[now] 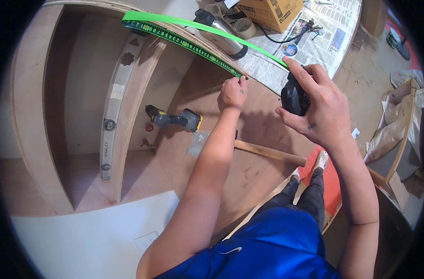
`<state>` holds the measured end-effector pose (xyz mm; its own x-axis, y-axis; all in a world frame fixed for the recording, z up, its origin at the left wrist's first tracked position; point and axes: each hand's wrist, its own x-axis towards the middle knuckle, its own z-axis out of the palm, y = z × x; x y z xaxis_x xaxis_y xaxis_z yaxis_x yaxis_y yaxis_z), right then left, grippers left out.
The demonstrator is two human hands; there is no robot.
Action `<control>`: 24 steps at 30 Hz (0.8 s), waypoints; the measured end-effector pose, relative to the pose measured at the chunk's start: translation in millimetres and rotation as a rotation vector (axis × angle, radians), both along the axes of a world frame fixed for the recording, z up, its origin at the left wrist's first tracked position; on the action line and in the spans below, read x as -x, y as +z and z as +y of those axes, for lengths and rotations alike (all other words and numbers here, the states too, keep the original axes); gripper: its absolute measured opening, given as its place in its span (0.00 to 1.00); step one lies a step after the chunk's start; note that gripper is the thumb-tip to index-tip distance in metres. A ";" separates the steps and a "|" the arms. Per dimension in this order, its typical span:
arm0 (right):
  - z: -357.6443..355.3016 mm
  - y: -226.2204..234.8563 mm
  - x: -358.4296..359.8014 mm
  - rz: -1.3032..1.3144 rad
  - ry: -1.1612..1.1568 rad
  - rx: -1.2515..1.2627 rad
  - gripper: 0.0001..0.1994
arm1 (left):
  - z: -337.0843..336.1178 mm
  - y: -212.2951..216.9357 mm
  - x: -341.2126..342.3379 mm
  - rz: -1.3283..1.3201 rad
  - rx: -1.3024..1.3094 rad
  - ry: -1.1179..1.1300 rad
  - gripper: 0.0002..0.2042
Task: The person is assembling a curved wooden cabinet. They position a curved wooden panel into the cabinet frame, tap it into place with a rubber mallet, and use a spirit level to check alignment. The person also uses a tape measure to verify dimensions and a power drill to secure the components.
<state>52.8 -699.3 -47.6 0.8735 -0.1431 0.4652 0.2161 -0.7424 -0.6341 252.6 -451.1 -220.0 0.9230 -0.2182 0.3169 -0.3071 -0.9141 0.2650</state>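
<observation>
My right hand (325, 100) is wrapped round the black case of a tape measure (295, 95), its index finger against the green blade near the mouth. From the case the bright green blade (184, 23) runs out to the left, bends back at the far left, and returns with its marked side (193, 46) showing along the edge of a plywood panel (174, 29). My left hand (234, 93) is closed in a pinch at the blade's near end. A small orange-tipped bit shows at its fingertips; I cannot make out what it is.
A cordless drill (174, 120) and a wooden-handled hammer (270, 152) lie on the wooden surface below my left arm. A spirit level (116, 102) leans inside the wooden compartments. Beyond the edge are a steel flask (223, 37), tape roll (244, 28), cardboard box (271, 11) and newspaper (330, 35).
</observation>
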 end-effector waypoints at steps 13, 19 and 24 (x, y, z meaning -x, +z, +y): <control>-5.4 1.2 -5.5 -0.016 0.016 0.006 0.40 | -6.1 9.7 8.3 0.029 0.011 0.053 0.19; -6.6 5.1 -13.5 -0.012 0.049 -0.008 0.40 | -11.1 15.2 11.6 0.068 -0.008 0.108 0.20; -12.8 8.9 -24.8 -0.039 0.052 -0.006 0.40 | -23.6 21.4 17.2 0.103 -0.043 0.196 0.19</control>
